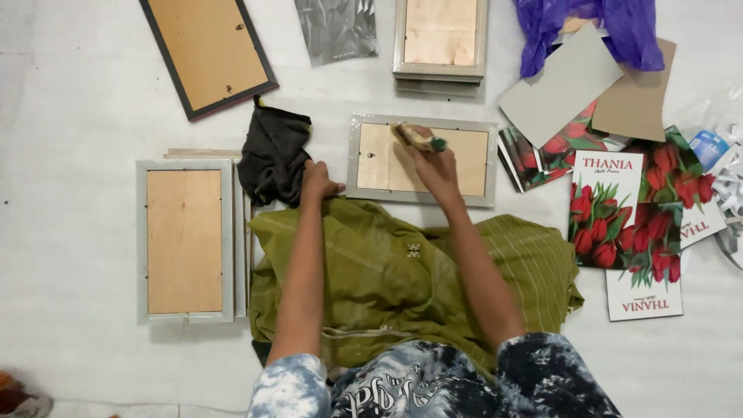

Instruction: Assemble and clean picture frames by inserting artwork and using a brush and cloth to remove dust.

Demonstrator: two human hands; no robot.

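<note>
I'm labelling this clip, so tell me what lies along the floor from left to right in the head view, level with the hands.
Stack of silver frames lying face down → black cloth → left hand → right hand holding a small tool over a silver frame → red tulip prints.

1. The person sits on the floor with an olive-green cloth (402,271) over the lap, both arms stretched forward.
2. The right hand (435,169) grips a small wooden-handled tool (418,138), held over the brown backing of a silver picture frame (422,160) lying face down.
3. The left hand (317,182) rests on the floor just beside that frame's left edge, touching a crumpled dark rag (272,155).
4. Off to the left there's a stack of face-down silver frames (186,241); a black-edged frame (209,53) lies up top, tilted.
5. Another frame stack (440,42) sits at the top middle.
6. On the right: red tulip prints (627,224), grey cardboard sheets (559,87) and a purple plastic bag (588,27).
</note>
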